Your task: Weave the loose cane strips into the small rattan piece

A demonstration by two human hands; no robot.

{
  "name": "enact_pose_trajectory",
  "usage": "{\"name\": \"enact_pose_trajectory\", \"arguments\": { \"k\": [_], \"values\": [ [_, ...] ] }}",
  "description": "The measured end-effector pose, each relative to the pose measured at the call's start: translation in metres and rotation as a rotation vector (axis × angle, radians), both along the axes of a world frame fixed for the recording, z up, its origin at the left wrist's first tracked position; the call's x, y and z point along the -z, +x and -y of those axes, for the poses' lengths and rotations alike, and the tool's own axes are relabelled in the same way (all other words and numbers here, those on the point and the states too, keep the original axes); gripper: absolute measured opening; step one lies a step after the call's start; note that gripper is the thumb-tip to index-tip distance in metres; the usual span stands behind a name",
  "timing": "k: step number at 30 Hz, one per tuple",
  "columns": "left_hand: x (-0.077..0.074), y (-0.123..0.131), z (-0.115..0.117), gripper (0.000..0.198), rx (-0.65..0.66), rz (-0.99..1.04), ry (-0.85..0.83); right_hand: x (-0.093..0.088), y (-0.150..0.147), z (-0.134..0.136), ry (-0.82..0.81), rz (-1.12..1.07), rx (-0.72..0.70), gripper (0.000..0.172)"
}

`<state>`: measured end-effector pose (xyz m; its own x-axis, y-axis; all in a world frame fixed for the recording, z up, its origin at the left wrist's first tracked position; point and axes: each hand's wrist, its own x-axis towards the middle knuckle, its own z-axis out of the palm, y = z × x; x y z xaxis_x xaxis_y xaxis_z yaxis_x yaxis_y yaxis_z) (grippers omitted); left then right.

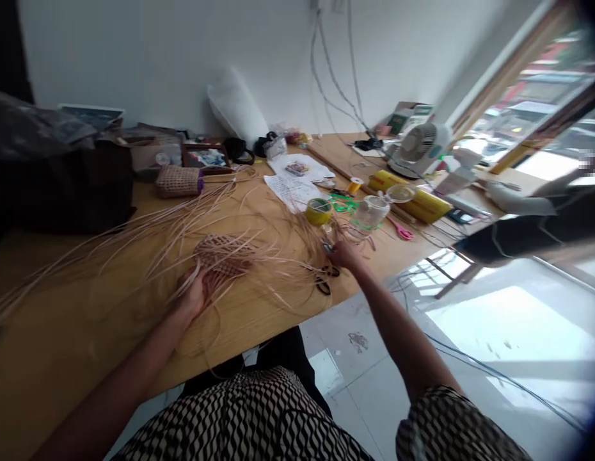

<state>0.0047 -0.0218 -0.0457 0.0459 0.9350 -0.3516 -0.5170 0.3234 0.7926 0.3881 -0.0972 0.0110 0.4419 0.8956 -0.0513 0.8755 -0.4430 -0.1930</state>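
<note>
Centre frame: left hand (194, 294) grips a half-woven cane basket (223, 256); right hand (343, 254) pinches an indistinct small item above black-handled scissors (324, 282).

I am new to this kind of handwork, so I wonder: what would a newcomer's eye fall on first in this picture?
First comes the half-woven cane piece at the middle of the wooden table, long pale strands fanning out, under the left hand. To its right, the right hand is just above black-handled scissors. Farther back stand a small woven pouch and, at the back right, a white fan.
</note>
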Motion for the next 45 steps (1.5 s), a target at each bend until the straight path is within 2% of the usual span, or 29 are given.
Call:
{"name": "enact_pose_trajectory", "arguments": {
  "k": [4,6,8,9,10,11,13,15,16,19,21,24,28,32,36,39,45],
  "values": [
    [-0.013,0.007,0.006,0.009,-0.041,-0.016,0.015,0.001,0.016,-0.001,-0.097,-0.096,-0.049,0.023],
    [-0.013,0.007,0.006,0.013,-0.019,-0.024,0.027,0.001,0.019,0.002,-0.049,-0.114,0.061,0.02],
    [-0.011,0.005,0.006,0.017,-0.015,-0.042,0.022,-0.006,0.015,0.011,0.105,-0.069,0.165,0.012],
    [-0.01,0.005,0.006,0.019,-0.013,-0.048,0.02,-0.011,0.009,0.018,0.225,-0.043,0.201,0.014],
    [-0.009,0.004,0.006,0.019,-0.014,-0.051,0.02,-0.018,0.001,0.026,0.362,-0.033,0.234,0.023],
    [-0.009,0.004,0.006,0.019,-0.013,-0.052,0.019,-0.026,-0.011,0.035,0.484,-0.052,0.215,0.033],
    [-0.008,0.004,0.006,0.018,-0.014,-0.06,0.013,-0.04,-0.042,0.055,0.665,-0.114,0.13,0.039],
    [-0.008,0.004,0.006,0.016,-0.007,-0.067,0.02,-0.047,-0.083,0.071,0.741,-0.234,-0.062,0.041],
    [-0.008,0.004,0.006,0.016,0.001,-0.071,0.027,-0.047,-0.106,0.076,0.718,-0.315,-0.195,0.04],
    [-0.008,0.004,0.006,0.02,0.02,-0.077,0.058,-0.036,-0.169,0.071,0.477,-0.526,-0.542,0.036],
    [-0.008,0.004,0.007,0.023,0.023,-0.074,0.086,-0.023,-0.2,0.053,0.39,-0.562,-0.643,0.032],
    [-0.008,0.004,0.007,0.026,0.035,-0.063,0.121,-0.005,-0.223,0.019,0.359,-0.542,-0.614,0.028],
    [-0.007,0.004,0.006,0.026,0.014,-0.057,0.106,0.008,-0.227,-0.007,0.274,-0.458,-0.502,0.029],
    [-0.004,0.004,0.005,0.028,-0.028,-0.078,0.126,0.017,-0.222,-0.008,0.261,-0.441,-0.497,0.031],
    [-0.002,0.004,0.005,0.029,-0.054,-0.082,0.139,0.023,-0.217,-0.008,0.345,-0.495,-0.589,0.031],
    [-0.001,0.004,0.005,0.026,-0.06,-0.1,0.165,0.023,-0.217,-0.01,0.368,-0.525,-0.628,0.029],
    [-0.006,0.004,0.006,0.021,-0.055,-0.113,0.143,0.016,-0.22,-0.014,0.28,-0.493,-0.578,0.03]
  ]
}}
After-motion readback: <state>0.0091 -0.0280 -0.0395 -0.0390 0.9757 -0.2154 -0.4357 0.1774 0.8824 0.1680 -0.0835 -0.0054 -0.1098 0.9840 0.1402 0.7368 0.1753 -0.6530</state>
